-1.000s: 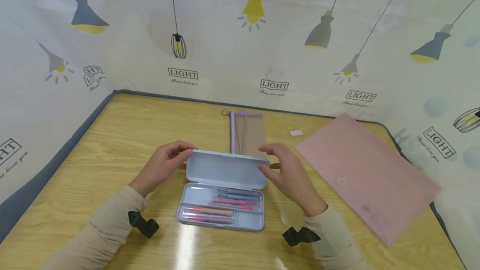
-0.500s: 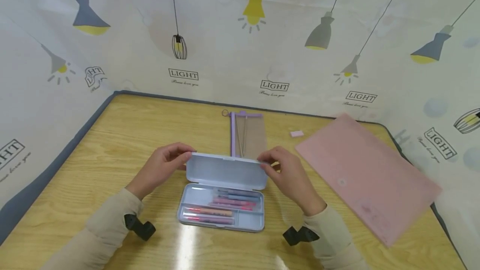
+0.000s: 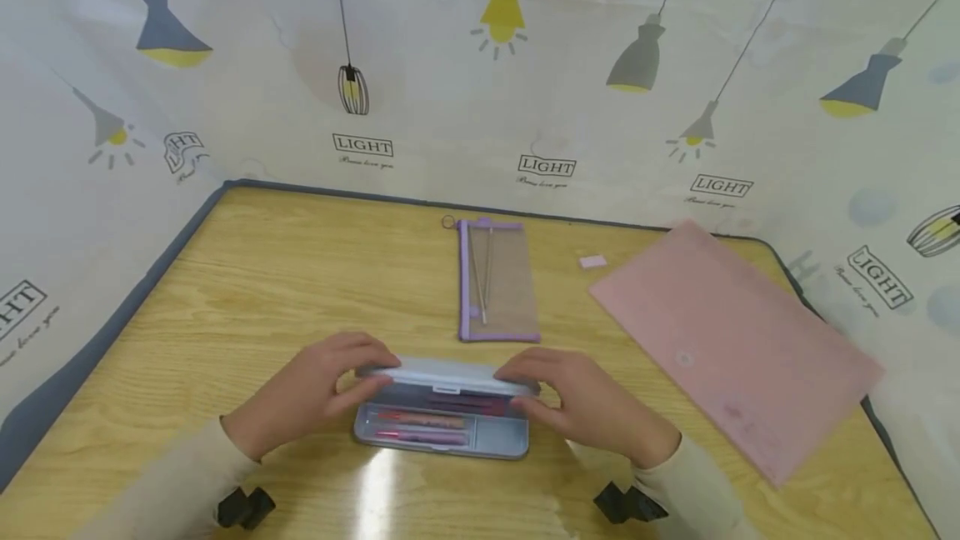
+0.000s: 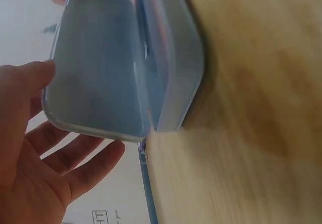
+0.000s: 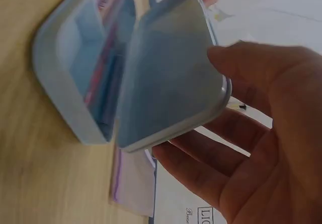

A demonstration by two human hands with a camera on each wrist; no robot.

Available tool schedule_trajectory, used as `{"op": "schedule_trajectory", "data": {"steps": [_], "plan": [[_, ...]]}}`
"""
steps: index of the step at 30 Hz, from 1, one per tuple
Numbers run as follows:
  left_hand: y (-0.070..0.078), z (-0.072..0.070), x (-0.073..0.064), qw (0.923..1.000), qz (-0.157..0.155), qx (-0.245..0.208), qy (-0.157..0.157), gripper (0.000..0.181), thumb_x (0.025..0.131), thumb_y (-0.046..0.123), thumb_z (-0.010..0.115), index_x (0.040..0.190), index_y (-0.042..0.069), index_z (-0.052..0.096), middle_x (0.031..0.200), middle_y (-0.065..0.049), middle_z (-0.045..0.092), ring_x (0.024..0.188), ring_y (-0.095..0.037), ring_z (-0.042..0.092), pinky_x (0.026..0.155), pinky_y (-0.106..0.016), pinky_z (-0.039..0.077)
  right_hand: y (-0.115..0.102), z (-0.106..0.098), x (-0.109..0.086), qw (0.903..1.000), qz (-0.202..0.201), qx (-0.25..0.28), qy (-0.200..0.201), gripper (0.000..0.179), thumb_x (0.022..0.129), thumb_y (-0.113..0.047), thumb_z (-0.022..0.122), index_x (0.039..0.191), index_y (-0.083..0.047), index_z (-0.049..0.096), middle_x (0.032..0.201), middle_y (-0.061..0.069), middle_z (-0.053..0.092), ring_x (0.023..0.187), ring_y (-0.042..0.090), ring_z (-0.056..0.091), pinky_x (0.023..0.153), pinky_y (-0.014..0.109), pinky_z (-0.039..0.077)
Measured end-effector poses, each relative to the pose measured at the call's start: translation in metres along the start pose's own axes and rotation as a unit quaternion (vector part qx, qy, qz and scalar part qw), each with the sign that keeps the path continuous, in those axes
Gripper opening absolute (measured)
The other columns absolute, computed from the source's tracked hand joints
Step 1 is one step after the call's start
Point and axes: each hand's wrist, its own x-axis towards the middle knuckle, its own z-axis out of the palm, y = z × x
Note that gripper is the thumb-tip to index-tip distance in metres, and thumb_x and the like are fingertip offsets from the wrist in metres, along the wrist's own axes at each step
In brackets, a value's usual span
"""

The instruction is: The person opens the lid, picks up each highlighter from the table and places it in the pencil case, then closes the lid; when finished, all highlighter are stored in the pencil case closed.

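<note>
A light blue pencil case (image 3: 501, 440) lies on the table with its lid (image 3: 450, 372) tilted forward, partly lowered over the base. My left hand (image 3: 315, 386) grips the lid's left end, thumb on the inner edge and fingers behind, as the left wrist view also shows. At the lid's right end my right hand (image 3: 592, 402) holds it the same way; its thumb shows at the rim in the right wrist view. Two pens (image 3: 423, 428) lie in the front compartment. More pens (image 5: 103, 65) sit in the rear one, shaded by the lid.
Behind the case lies a mesh zip pouch (image 3: 510, 282) with purple edges and thin sticks in it. A small pink eraser-like block (image 3: 592, 262) lies to its right. A large pink folder (image 3: 735, 348) covers the right side of the wooden table (image 3: 315, 265).
The lid has swung forward and down from upright, both hands moving with it. My right hand has closed its grip on the lid's edge. The pouch's near end now shows.
</note>
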Motion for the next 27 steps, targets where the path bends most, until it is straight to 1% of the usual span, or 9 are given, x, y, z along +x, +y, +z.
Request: {"op": "schedule_trajectory", "data": {"steps": [2, 5, 8, 10, 13, 15, 21, 24, 27], "plan": [[0.005, 0.004, -0.006, 0.9970, 0.046, 0.063, -0.004, 0.022, 0.093, 0.027, 0.069, 0.113, 0.020, 0.071, 0.113, 0.005, 0.067, 0.104, -0.011, 0.064, 0.085, -0.033, 0.059, -0.003, 0.005, -0.004, 0.9993, -0.008, -0.023, -0.029, 0.033, 0.096, -0.026, 0.066, 0.127, -0.016, 0.065, 0.127, -0.001, 0.065, 0.116, 0.014, 0.062, 0.097, 0.036, 0.055], [0.011, 0.011, -0.013, 0.9855, 0.097, 0.139, -0.013, 0.031, 0.089, 0.030, 0.073, 0.116, 0.017, 0.071, 0.119, -0.004, 0.066, 0.108, -0.020, 0.063, 0.088, -0.036, 0.058, -0.008, 0.016, -0.009, 0.9958, -0.019, -0.079, -0.043, 0.041, 0.092, -0.028, 0.070, 0.131, -0.016, 0.063, 0.134, 0.004, 0.061, 0.121, 0.020, 0.060, 0.101, 0.039, 0.053], [0.014, 0.018, -0.018, 0.9711, 0.132, 0.197, -0.023, 0.041, 0.083, 0.029, 0.078, 0.120, 0.016, 0.069, 0.126, -0.012, 0.064, 0.111, -0.028, 0.063, 0.090, -0.042, 0.058, -0.010, 0.028, -0.013, 0.9891, -0.033, -0.138, -0.039, 0.047, 0.089, -0.032, 0.073, 0.133, -0.018, 0.062, 0.138, 0.009, 0.058, 0.126, 0.025, 0.057, 0.105, 0.041, 0.050], [0.016, 0.021, -0.020, 0.9635, 0.147, 0.222, -0.029, 0.046, 0.080, 0.028, 0.080, 0.123, 0.016, 0.067, 0.127, -0.013, 0.064, 0.112, -0.031, 0.063, 0.088, -0.043, 0.058, -0.012, 0.034, -0.015, 0.9850, -0.034, -0.165, -0.037, 0.049, 0.088, -0.034, 0.072, 0.134, -0.020, 0.061, 0.140, 0.009, 0.056, 0.129, 0.028, 0.054, 0.107, 0.042, 0.048], [0.017, 0.027, -0.022, 0.9560, 0.162, 0.243, -0.026, 0.051, 0.076, 0.027, 0.083, 0.123, 0.017, 0.066, 0.124, -0.012, 0.066, 0.111, -0.031, 0.064, 0.087, -0.043, 0.059, -0.013, 0.042, -0.018, 0.9803, -0.037, -0.192, -0.029, 0.050, 0.088, -0.037, 0.072, 0.134, -0.022, 0.061, 0.142, 0.009, 0.055, 0.131, 0.029, 0.052, 0.107, 0.044, 0.048], [0.016, 0.030, -0.024, 0.9530, 0.168, 0.251, -0.017, 0.051, 0.075, 0.027, 0.084, 0.122, 0.017, 0.067, 0.121, -0.012, 0.067, 0.110, -0.031, 0.064, 0.085, -0.043, 0.059, -0.012, 0.045, -0.019, 0.9762, -0.050, -0.210, -0.018, 0.051, 0.086, -0.037, 0.074, 0.134, -0.022, 0.061, 0.141, 0.009, 0.055, 0.131, 0.030, 0.052, 0.106, 0.043, 0.049], [0.014, 0.036, -0.027, 0.9525, 0.174, 0.250, 0.000, 0.048, 0.076, 0.027, 0.081, 0.121, 0.018, 0.068, 0.121, -0.012, 0.067, 0.109, -0.031, 0.064, 0.083, -0.043, 0.059, -0.008, 0.054, -0.020, 0.9607, -0.099, -0.258, 0.025, 0.055, 0.078, -0.038, 0.082, 0.128, -0.023, 0.065, 0.133, 0.010, 0.060, 0.124, 0.029, 0.057, 0.104, 0.040, 0.051], [0.013, 0.037, -0.029, 0.9530, 0.172, 0.250, -0.001, 0.043, 0.079, 0.028, 0.076, 0.120, 0.018, 0.069, 0.121, -0.012, 0.067, 0.110, -0.031, 0.064, 0.083, -0.043, 0.059, -0.008, 0.055, -0.019, 0.9574, -0.107, -0.267, 0.029, 0.056, 0.076, -0.039, 0.083, 0.127, -0.023, 0.065, 0.131, 0.009, 0.061, 0.122, 0.029, 0.058, 0.104, 0.039, 0.051], [0.013, 0.037, -0.030, 0.9541, 0.166, 0.249, -0.002, 0.039, 0.083, 0.030, 0.072, 0.120, 0.019, 0.069, 0.122, -0.011, 0.068, 0.110, -0.031, 0.064, 0.083, -0.043, 0.059, -0.008, 0.056, -0.019, 0.9573, -0.106, -0.268, 0.025, 0.056, 0.077, -0.039, 0.083, 0.127, -0.023, 0.065, 0.131, 0.009, 0.061, 0.123, 0.029, 0.057, 0.104, 0.039, 0.051]]}}
